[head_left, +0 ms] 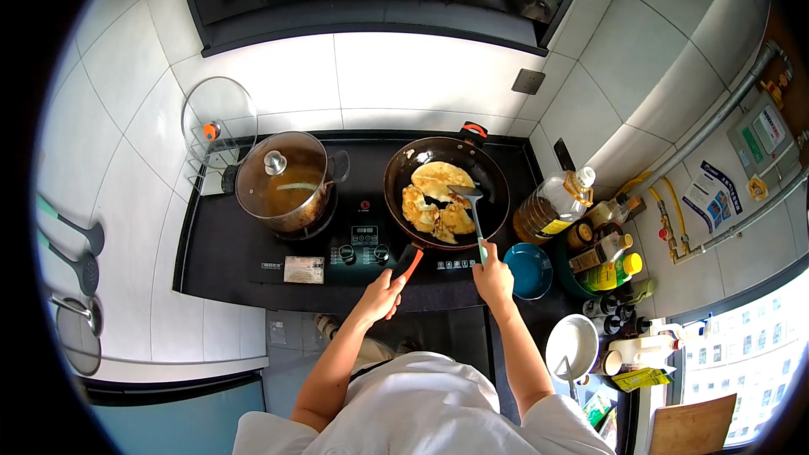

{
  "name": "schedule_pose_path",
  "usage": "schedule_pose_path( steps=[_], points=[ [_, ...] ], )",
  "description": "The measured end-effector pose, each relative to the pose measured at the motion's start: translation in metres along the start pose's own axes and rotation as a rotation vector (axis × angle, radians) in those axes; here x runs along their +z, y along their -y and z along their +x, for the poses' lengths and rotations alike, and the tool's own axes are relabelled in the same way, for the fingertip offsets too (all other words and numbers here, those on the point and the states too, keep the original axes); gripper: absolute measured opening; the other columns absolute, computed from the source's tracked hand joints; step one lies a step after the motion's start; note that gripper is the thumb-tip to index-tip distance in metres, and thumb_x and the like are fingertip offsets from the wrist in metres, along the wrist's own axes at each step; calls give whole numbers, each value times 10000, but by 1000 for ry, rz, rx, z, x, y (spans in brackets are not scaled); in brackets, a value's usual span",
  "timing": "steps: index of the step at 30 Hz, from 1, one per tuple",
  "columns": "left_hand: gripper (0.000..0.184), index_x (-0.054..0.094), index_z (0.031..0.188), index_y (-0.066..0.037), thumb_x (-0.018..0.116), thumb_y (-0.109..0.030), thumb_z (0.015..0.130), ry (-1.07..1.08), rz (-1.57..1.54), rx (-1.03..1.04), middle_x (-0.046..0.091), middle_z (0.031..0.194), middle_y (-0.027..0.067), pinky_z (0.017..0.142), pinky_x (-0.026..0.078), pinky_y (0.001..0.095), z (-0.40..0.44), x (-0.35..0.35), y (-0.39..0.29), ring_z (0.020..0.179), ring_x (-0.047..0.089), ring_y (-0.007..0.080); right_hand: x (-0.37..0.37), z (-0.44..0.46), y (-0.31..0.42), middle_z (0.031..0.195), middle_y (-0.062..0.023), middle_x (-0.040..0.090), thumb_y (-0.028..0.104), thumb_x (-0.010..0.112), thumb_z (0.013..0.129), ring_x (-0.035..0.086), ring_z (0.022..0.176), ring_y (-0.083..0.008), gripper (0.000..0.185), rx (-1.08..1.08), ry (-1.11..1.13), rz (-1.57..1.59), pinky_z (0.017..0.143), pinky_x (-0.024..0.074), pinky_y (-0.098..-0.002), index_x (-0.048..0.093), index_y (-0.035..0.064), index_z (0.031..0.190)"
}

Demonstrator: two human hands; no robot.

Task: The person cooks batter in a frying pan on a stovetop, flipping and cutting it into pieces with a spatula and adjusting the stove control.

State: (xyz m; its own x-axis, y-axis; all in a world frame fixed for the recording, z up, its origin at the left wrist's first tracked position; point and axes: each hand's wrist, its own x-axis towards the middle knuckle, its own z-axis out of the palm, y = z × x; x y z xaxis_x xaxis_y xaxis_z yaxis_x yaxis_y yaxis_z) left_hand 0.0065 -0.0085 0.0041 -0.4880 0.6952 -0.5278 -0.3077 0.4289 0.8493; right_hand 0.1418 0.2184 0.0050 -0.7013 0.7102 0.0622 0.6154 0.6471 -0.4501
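A dark frying pan (493, 219) sits on the right side of the black cooktop. My left hand (381, 295) is closed around its orange handle (408, 263). In the pan lie browned pieces of what looks like fried egg (442, 175), one larger at the back and others in front. My right hand (493, 276) grips a spatula (476, 215) by its pale green handle; the grey blade rests at the right edge of the egg pieces. Left of the pan, a pot (291, 217) under a glass lid (295, 164) holds yellowish liquid.
A blue bowl (531, 271) stands just right of my right hand. Behind it are a large oil bottle (543, 206) and several sauce bottles. A white bowl (571, 341) with a utensil is nearer me. Another glass lid (221, 114) stands in a rack at the back left.
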Motion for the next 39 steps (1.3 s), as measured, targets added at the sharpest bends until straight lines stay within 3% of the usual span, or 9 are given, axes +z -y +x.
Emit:
schedule_pose_path(
  steps=[3,6,15,18,37,39],
  points=[
    [669,232,1421,57,485,-389,989,-22,6,24,531,691,57,390,403,260,1,1,3,462,485,104,0,0,0,693,-218,647,130,554,803,641,640,-408,502,-3,-2,-3,574,523,-501,424,152,1288],
    [664,240,1416,53,486,-392,989,-22,-1,20,531,692,57,389,402,260,1,1,3,460,483,103,1,0,-1,689,-218,646,129,554,803,639,636,-409,502,-7,-6,-3,571,522,-501,424,152,1287],
    [702,194,1445,60,483,-391,990,-26,22,29,534,693,59,388,406,263,3,1,6,462,491,105,0,-1,0,672,-214,639,125,558,801,635,622,-405,498,-16,-12,-8,564,519,-500,428,141,1281],
    [749,79,1480,52,475,-364,999,7,15,14,527,710,68,395,397,261,2,-1,4,470,468,109,-4,-1,4,721,-239,645,123,559,802,633,671,-435,489,15,19,16,608,517,-520,422,152,1270],
    [717,122,1471,44,472,-368,1000,20,-1,11,518,696,61,389,395,267,1,-1,0,454,469,115,-6,0,6,743,-250,647,116,562,794,632,703,-448,491,40,42,27,638,513,-534,417,158,1262],
    [717,122,1470,45,472,-367,1000,6,-1,9,516,696,59,389,394,265,0,0,-1,454,469,114,-1,1,2,703,-232,643,127,563,798,636,662,-426,499,11,14,10,594,517,-515,420,153,1275]
  ],
)
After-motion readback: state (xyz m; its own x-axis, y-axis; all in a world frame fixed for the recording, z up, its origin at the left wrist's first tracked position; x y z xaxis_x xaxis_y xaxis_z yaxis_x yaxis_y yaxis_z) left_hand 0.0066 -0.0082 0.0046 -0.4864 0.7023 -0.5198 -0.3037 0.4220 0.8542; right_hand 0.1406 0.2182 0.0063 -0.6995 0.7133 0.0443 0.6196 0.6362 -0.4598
